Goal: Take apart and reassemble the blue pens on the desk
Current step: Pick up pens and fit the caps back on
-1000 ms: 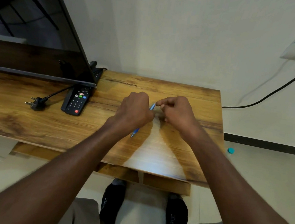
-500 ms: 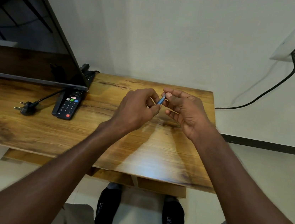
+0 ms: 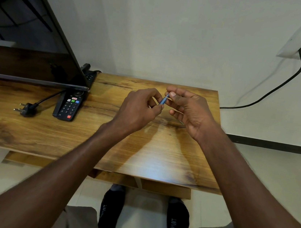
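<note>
bare desk (image 3: 160, 153) right, remote (image 3: 69, 106), plug (image 3: 26, 109), screen (image 3: 31, 42) blocking left

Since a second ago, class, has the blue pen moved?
Yes. The blue pen has risen off the desk and now sits higher, pinched between left hand and right hand.

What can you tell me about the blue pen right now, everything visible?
The blue pen shows only as a short, slim, plastic-looking blue piece tilted up and to the right above the desk, touching nothing but fingers. The left hand pinches its lower end; the right hand pinches its pale upper tip between thumb and forefinger. The rest is hidden, so I cannot tell whether it is whole or separated.
</note>
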The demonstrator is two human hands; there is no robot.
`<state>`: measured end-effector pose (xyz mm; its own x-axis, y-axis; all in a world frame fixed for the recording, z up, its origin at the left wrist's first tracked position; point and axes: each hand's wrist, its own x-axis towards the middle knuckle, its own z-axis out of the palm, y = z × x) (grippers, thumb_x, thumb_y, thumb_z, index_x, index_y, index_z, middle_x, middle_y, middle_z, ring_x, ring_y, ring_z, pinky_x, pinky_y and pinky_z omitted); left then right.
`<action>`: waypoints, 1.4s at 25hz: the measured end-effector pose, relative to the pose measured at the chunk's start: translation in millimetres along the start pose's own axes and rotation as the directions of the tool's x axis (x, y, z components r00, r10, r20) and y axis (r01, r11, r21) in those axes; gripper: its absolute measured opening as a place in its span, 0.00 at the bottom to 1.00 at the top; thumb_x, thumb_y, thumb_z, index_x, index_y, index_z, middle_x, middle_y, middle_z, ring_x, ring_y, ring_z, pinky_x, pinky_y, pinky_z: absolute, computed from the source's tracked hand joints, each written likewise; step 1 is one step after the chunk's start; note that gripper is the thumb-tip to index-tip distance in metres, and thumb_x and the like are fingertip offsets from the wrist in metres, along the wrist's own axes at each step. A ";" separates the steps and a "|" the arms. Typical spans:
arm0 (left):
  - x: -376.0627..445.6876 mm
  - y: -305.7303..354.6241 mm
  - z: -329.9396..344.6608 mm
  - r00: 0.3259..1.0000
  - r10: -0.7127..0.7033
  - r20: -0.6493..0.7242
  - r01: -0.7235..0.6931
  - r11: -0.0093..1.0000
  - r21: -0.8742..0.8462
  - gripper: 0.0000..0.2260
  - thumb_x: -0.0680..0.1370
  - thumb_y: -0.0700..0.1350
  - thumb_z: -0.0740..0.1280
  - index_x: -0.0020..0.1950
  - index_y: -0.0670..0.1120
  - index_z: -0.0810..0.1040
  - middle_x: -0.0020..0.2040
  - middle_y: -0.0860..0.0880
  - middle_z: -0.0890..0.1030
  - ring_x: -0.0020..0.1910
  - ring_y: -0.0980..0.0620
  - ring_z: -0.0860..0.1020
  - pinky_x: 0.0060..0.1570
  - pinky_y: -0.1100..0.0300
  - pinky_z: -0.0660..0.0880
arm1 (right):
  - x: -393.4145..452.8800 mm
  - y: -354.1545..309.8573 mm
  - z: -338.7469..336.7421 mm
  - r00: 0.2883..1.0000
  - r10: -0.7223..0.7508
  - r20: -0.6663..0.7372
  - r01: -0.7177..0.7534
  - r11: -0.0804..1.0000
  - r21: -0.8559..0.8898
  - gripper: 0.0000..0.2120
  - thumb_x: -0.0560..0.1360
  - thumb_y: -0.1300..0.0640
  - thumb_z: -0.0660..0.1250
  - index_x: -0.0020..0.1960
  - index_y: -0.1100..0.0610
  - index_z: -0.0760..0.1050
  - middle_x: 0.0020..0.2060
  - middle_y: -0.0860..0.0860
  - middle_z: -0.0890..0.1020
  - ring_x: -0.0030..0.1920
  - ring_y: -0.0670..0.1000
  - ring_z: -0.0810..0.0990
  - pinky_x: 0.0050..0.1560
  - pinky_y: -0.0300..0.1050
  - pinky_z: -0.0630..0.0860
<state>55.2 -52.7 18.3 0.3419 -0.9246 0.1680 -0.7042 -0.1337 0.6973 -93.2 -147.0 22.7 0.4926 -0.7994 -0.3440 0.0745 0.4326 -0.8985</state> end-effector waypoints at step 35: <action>-2.8 10.6 -0.4 0.965 -0.239 0.111 0.261 0.924 -0.280 0.03 0.79 0.39 0.74 0.50 0.40 0.84 0.37 0.43 0.87 0.31 0.48 0.84 0.39 0.54 0.84 | 5.0 9.9 2.2 0.952 -0.280 -0.123 0.244 0.939 -0.243 0.07 0.77 0.64 0.76 0.55 0.60 0.86 0.46 0.56 0.89 0.41 0.53 0.89 0.38 0.43 0.82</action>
<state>47.0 -51.3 25.4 0.4289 -0.8996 -0.0824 -0.3872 -0.2655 0.8830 -88.2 -145.8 12.7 0.3411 -0.9336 -0.1098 -0.0203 0.1095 -0.9938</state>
